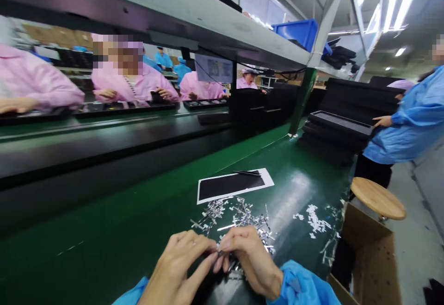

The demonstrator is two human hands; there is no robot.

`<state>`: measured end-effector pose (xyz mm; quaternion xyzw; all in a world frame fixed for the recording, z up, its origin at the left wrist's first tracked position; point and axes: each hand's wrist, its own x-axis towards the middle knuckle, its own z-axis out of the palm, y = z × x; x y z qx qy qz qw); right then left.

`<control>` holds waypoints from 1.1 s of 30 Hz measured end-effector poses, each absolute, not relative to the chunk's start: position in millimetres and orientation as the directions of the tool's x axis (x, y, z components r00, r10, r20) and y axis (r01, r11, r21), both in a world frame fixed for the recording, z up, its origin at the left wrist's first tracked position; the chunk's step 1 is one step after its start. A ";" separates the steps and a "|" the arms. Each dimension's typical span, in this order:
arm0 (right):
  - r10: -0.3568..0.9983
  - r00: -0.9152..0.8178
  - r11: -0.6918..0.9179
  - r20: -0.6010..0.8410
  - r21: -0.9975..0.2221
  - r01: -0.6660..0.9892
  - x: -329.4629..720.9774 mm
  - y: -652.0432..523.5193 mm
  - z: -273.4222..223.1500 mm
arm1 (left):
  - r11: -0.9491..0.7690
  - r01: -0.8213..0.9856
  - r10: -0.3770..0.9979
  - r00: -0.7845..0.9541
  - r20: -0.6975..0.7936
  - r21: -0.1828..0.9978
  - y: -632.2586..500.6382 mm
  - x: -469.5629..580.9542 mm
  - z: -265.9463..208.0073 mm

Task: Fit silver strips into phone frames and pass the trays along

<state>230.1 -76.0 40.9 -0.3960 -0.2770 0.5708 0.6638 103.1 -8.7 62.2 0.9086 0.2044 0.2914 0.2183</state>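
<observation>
Over the green tabletop (145,231), my left hand (182,261) and my right hand (244,254) meet at the fingertips. Both are closed in a pinch around a tiny piece, mostly hidden, whose kind I cannot make out. Beneath and just beyond the fingers lies a scattered pile of small shiny metallic strips (243,212). Behind the pile rests a white-edged sheet with a black face (229,188). A thin black tool-like stick (247,173) lies across its far edge.
Small white scraps (315,221) lie to the right, near an open cardboard box (371,254) and a round wooden stool (378,197). Stacked black trays (342,122) stand at the far right beside a person in blue (412,115). People in pink work across a dark conveyor belt (104,150), under an overhead shelf (156,13).
</observation>
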 end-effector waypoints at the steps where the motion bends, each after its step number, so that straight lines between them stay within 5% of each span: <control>1: 0.979 0.187 0.033 -0.080 -0.845 -0.534 230.6 -76.2 40.9 | -0.794 0.280 0.527 0.759 0.383 0.540 -10.1 103.6 63.8; 7: 0.994 0.095 -0.001 -0.060 -0.852 -0.524 233.8 -76.7 41.1 | -0.617 0.360 0.627 0.762 0.161 0.699 -13.1 104.5 67.9; 15: 0.997 0.046 -0.043 -0.068 -0.908 -0.417 236.4 -77.3 38.2 | -0.537 0.370 0.654 0.750 0.097 0.758 -21.0 99.9 70.6; 25: 0.886 0.451 0.031 0.109 -0.984 0.177 262.0 -99.9 39.8 | -0.209 0.379 0.802 0.594 -0.064 0.901 -19.4 69.3 98.2; 31: 0.680 0.721 -0.272 0.133 -0.867 0.417 354.2 -154.4 30.4 | -0.051 0.473 0.915 0.376 -0.149 0.880 -12.5 8.5 103.5; 33: 0.585 0.792 -0.537 0.175 -0.648 0.540 385.1 -171.6 20.6 | -0.028 0.495 0.917 0.358 -0.175 0.868 -11.6 -3.3 91.8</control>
